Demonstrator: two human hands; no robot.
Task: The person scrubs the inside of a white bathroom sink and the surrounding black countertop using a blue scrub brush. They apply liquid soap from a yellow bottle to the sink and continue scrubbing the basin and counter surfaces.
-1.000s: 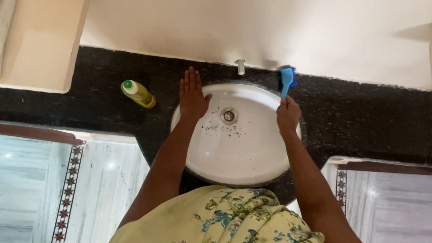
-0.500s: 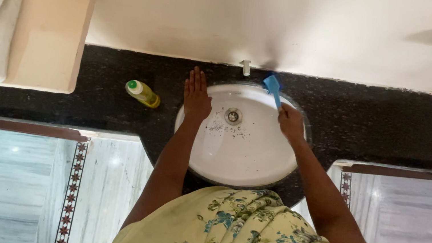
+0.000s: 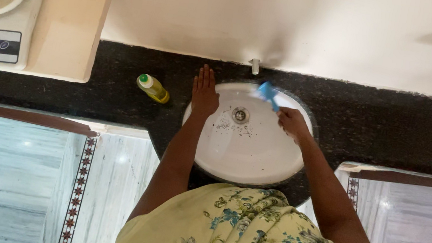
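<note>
The right hand [image 3: 292,122] has its fingers clamped on the handle of a small blue plastic brush [image 3: 268,93], whose long axis slants toward the upper left over the white oval sink's [image 3: 255,168] back rim, while the left hand [image 3: 204,92] lies flat, fingers together, on the left rim.

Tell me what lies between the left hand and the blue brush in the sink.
In the head view, between the left hand and the blue brush lie the sink's white bowl, its metal drain and dark specks.
</note>
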